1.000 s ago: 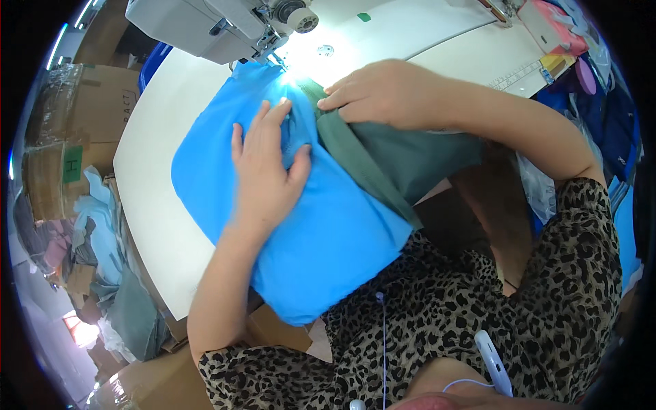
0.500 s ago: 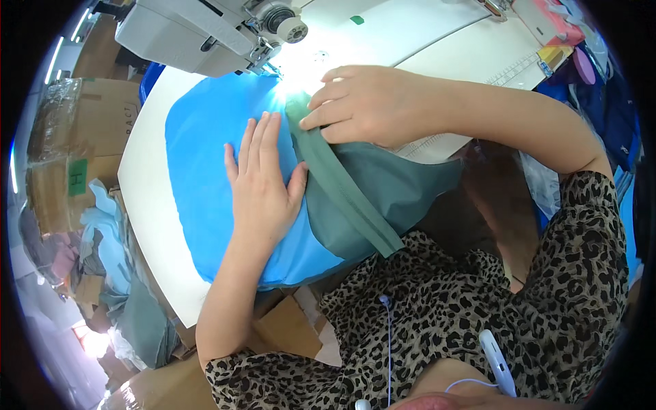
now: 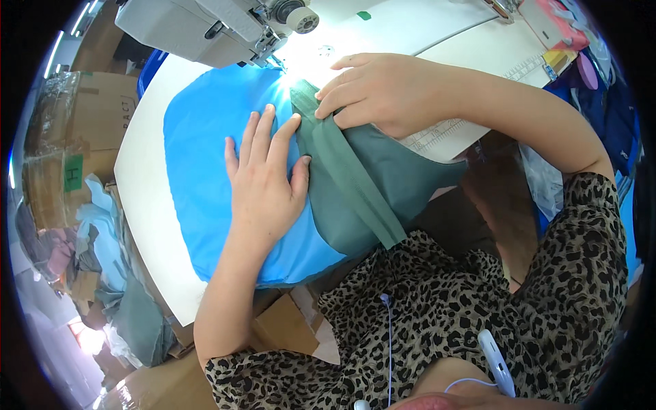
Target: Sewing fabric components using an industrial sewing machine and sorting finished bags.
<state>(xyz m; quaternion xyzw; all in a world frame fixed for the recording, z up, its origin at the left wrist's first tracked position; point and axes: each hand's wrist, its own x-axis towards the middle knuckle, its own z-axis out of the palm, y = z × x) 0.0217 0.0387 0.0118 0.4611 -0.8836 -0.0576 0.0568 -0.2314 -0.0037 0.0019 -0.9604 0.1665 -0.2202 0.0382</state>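
Note:
A light-blue fabric piece (image 3: pixel 198 178) lies under the sewing machine's head (image 3: pixel 225 27), with dark green fabric (image 3: pixel 383 184) over its right part. A narrower green strip (image 3: pixel 362 198) runs from the brightly lit needle area toward the person's body. My left hand (image 3: pixel 266 178) rests open on the blue fabric, its index fingertip at the edge of the green. My right hand (image 3: pixel 379 96) rests open near the needle, fingers bent and apart, fingertips touching the green strip. The needle itself is lost in glare.
The white table (image 3: pixel 150 171) has a ruler scale (image 3: pixel 437 133) along its right part. Cardboard boxes (image 3: pixel 96 116) and heaped cloth (image 3: pixel 113 239) are at left. A pink object (image 3: pixel 557 24), plastic bags (image 3: pixel 543 178) and dark blue fabric (image 3: pixel 608 130) lie at right.
Since a second ago the blue fabric's lower corner has swung up and left, uncovering more green fabric and the strip. Both hands have shifted slightly, most recently a little toward the machine.

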